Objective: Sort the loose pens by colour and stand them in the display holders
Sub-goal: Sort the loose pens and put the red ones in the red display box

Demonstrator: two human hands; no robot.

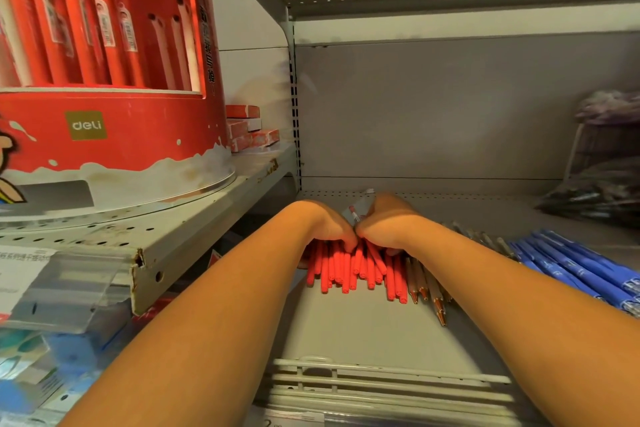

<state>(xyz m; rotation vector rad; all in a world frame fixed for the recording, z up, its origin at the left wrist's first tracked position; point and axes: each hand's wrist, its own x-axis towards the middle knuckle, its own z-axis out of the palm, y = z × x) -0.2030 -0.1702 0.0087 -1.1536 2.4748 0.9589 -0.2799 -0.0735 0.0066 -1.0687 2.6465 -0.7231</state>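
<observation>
A bunch of red pens [349, 270] lies on the grey shelf [363, 329], tips toward me. My left hand [325, 224] and my right hand [389, 218] sit side by side on top of the bunch, fingers curled down over the pens. Between the two hands a pen with a clear barrel and red mark [355, 213] sticks up. Right of the red bunch lie several tan pens [427, 288] and then a row of blue pens [571, 267]. A red round display holder [114, 135] with red pens stands on the higher shelf at left.
Small red boxes [252, 135] are stacked behind the holder. A dark bag of pens [595, 194] sits at the back right. A white plastic rail [381, 381] runs along the shelf's front edge. Packaged goods [41, 357] fill the lower left.
</observation>
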